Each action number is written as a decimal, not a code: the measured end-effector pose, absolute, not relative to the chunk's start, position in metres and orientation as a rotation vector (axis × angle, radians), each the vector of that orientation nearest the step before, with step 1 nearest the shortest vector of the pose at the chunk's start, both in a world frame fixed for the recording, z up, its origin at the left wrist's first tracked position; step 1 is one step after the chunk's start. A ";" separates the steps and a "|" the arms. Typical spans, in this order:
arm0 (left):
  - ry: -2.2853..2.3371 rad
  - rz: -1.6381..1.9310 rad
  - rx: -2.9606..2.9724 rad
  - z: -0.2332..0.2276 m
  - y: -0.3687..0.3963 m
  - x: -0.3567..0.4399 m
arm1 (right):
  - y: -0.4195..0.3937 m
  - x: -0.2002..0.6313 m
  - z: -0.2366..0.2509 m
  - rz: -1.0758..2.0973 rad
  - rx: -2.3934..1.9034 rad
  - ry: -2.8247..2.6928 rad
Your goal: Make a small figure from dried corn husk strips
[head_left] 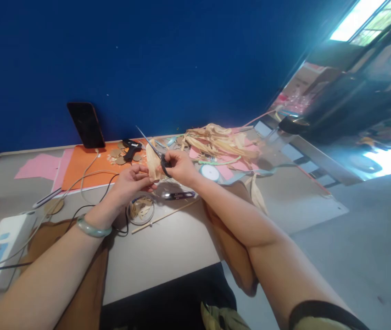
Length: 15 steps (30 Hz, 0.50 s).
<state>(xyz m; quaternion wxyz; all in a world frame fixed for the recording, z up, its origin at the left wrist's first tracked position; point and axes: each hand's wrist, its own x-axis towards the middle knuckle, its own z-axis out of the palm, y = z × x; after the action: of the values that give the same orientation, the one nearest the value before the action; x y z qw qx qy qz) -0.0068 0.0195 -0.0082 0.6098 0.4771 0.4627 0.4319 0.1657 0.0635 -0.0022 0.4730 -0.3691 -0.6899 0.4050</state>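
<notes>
My left hand [131,182] pinches a pale dried husk strip [153,165] and holds it upright over the table. My right hand [179,166] grips black-handled scissors [154,149], whose blades point up and to the left and lie against the strip. A green bangle sits on my left wrist. Just below the hands stands a small clear round dish [141,208] with husk bits in it.
A pile of dried husks [216,140] lies on pink paper behind the hands. A black glue gun [131,149] and brown discs rest on orange paper [81,170]. A phone [86,124] leans on the blue wall. A thin stick [164,215], white tape roll [209,173] and cables lie nearby.
</notes>
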 end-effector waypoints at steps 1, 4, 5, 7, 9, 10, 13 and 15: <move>1.067 0.996 1.104 -0.008 0.020 -0.006 | 0.063 0.166 -0.002 0.998 -0.900 -1.684; 1.040 0.987 1.129 -0.009 0.020 -0.006 | 0.063 0.166 -0.003 1.034 -0.890 -1.673; 1.022 0.987 1.139 -0.009 0.020 -0.006 | 0.063 0.166 -0.003 1.053 -0.888 -1.671; 0.976 1.006 1.152 -0.009 0.021 -0.006 | 0.062 0.166 -0.003 1.091 -0.882 -1.669; 0.907 1.044 1.156 -0.009 0.022 -0.006 | 0.061 0.166 -0.003 1.114 -0.877 -1.673; 0.866 1.056 1.154 -0.009 0.023 -0.006 | 0.061 0.165 -0.003 1.123 -0.878 -1.679; 0.778 1.053 1.090 -0.012 0.024 -0.005 | 0.059 0.164 -0.003 1.150 -0.882 -1.694; 0.761 1.046 1.027 -0.015 0.026 -0.005 | 0.058 0.163 -0.003 1.155 -0.884 -1.706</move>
<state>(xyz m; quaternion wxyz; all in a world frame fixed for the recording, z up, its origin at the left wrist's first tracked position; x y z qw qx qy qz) -0.0045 0.0262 -0.0153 0.6781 0.4570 0.3386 0.4655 0.1628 0.0579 -0.0030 0.4351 -0.3550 -0.6852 0.4640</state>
